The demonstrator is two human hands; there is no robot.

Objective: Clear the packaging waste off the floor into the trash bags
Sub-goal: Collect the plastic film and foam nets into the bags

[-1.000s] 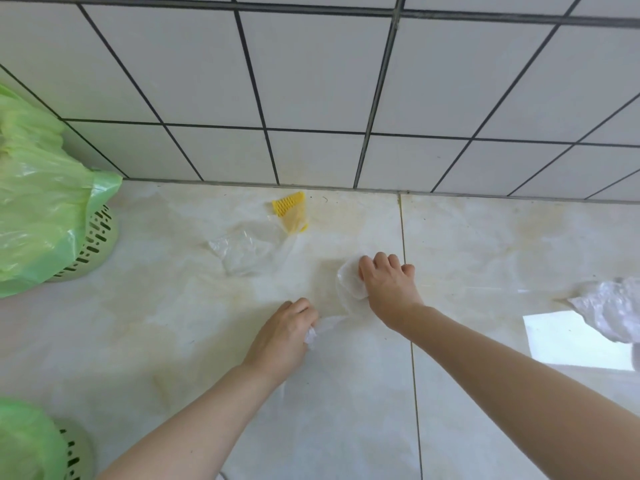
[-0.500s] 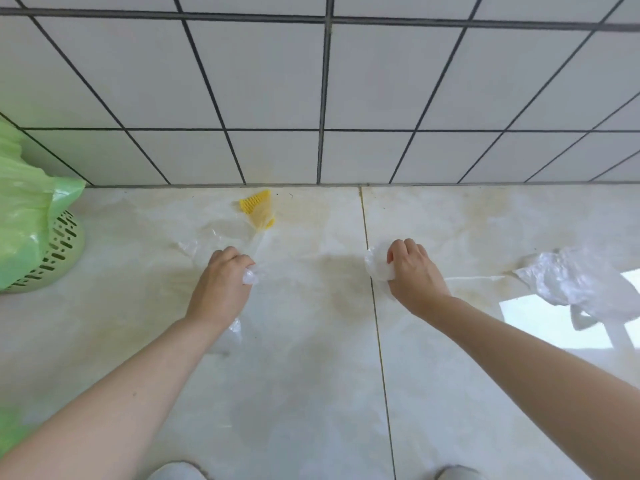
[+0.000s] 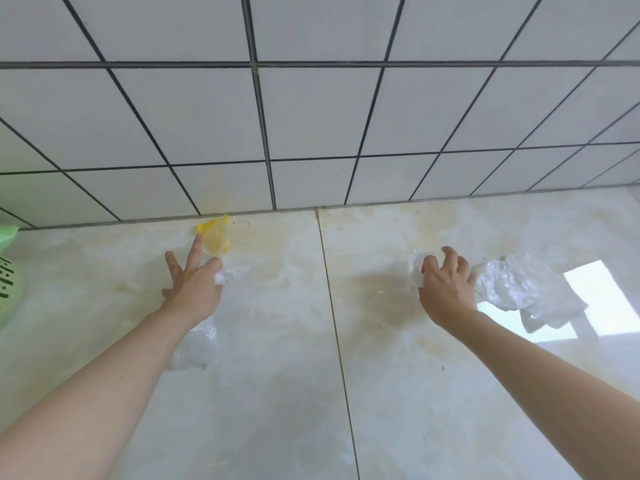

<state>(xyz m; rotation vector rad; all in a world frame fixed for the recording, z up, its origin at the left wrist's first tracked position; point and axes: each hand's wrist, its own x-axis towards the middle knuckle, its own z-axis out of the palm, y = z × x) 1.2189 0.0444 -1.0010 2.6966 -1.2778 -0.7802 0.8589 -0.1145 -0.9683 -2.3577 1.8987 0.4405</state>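
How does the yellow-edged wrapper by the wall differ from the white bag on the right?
The yellow-edged wrapper is small and clear with a yellow strip; the white bag is larger, crumpled and milky white. The wrapper lies at the wall's foot by the left hand; the bag lies farther out by the right hand. Both are thin plastic on the floor.

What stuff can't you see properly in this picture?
- Green basket, head view: cut off by the left edge, so its trash bag's opening is unseen.
- Clear plastic under the left hand: the forearm covers part of it.
- Right hand: its grip on the white wrapper is hidden by its own back.
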